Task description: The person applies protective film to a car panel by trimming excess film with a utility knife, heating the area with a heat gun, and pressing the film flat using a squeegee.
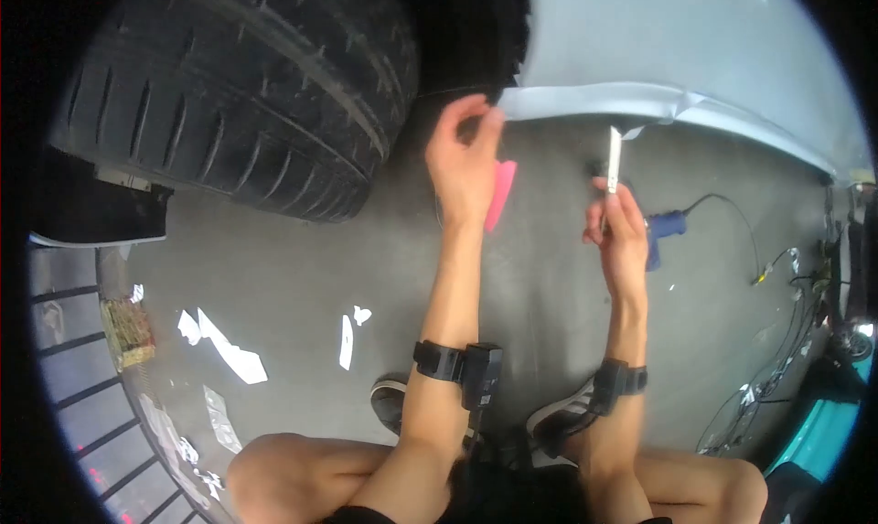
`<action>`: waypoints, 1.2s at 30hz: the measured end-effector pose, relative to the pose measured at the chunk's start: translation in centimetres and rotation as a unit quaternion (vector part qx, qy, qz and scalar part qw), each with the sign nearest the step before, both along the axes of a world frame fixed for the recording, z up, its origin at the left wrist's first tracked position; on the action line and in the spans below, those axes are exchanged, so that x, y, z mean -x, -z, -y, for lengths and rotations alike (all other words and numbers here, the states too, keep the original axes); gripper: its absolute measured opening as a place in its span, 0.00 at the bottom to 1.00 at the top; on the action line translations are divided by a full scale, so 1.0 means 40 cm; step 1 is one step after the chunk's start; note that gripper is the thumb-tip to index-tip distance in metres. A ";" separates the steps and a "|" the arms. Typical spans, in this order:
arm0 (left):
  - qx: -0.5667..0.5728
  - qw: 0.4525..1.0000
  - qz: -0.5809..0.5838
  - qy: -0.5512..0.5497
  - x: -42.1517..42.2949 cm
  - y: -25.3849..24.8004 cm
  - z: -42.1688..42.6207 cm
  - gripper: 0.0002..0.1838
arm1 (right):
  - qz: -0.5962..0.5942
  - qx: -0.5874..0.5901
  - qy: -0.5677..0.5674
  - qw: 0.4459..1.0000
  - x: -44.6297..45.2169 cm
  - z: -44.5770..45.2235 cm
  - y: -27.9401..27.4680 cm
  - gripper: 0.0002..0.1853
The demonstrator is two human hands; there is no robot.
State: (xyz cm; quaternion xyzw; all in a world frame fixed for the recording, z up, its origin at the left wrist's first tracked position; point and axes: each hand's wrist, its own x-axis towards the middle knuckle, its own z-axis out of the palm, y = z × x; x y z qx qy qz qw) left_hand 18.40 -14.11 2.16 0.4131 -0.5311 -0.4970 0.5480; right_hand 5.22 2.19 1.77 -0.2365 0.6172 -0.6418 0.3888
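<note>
My left hand [465,158] is raised beside the tire [247,94], its fingers curled in a pinch at the left end of a pale film strip [594,100]. This strip runs along the lower edge of a light grey-blue car body panel [686,30]. A pink flat squeegee [500,195] shows just beside my left wrist; whether it is held or lies behind is unclear. My right hand [620,231] grips a slim white cutter knife [614,161] pointing up, its tip close below a loose flap of film [633,133].
On the floor behind my right hand is a blue heat gun [666,229] with a cord. Cables [768,359] trail at the right near a teal object [819,437]. White film scraps [233,352] lie at the left by a floor grating [78,387].
</note>
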 end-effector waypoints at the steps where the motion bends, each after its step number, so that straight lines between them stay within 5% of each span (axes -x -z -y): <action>1: -0.030 0.999 0.033 0.027 0.003 -0.014 0.001 0.17 | 0.003 -0.001 0.000 1.000 0.015 -0.005 0.000 0.17; 4: 0.110 0.990 0.087 -0.022 0.041 -0.005 0.017 0.19 | -0.047 -0.050 0.001 0.998 0.066 -0.007 -0.023 0.17; 9: 0.051 0.997 0.051 -0.031 0.080 -0.028 0.017 0.17 | -0.086 -0.083 -0.046 0.992 0.318 -0.063 0.048 0.15; 11: 0.041 0.997 0.048 -0.047 0.083 -0.028 0.018 0.15 | -0.307 -0.309 -0.125 0.891 0.364 -0.090 0.014 0.17; 12: 0.049 0.996 0.050 -0.053 0.082 -0.026 0.017 0.14 | -0.309 -0.309 -0.129 0.890 0.396 -0.110 0.018 0.17; 14: 0.059 0.995 0.051 -0.064 0.081 -0.026 0.018 0.13 | -0.460 -0.397 -0.202 0.768 0.458 -0.164 0.049 0.13; 17: 0.016 0.998 0.030 -0.057 0.080 -0.033 0.013 0.10 | -0.585 -0.294 -0.257 0.711 0.494 -0.249 0.070 0.19; 23: 0.002 0.999 -0.009 -0.044 0.068 -0.045 0.017 0.09 | -0.591 -0.314 -0.246 0.701 0.503 -0.275 0.143 0.37; 30: -0.076 0.997 -0.005 0.012 0.034 -0.089 0.033 0.10 | -0.608 -0.365 -0.240 0.663 0.453 -0.207 0.151 0.34; 32: -0.108 0.993 -0.012 0.033 0.032 -0.089 0.030 0.10 | -0.634 -0.353 -0.317 0.611 0.433 -0.210 0.152 0.33; 34: -0.108 0.993 -0.027 0.024 0.040 -0.084 0.042 0.10 | -0.656 -0.326 -0.303 0.610 0.382 -0.225 0.167 0.29; 36: -0.105 0.994 -0.017 0.023 0.038 -0.079 0.053 0.11 | -0.619 -0.295 -0.283 0.670 0.290 -0.223 0.158 0.24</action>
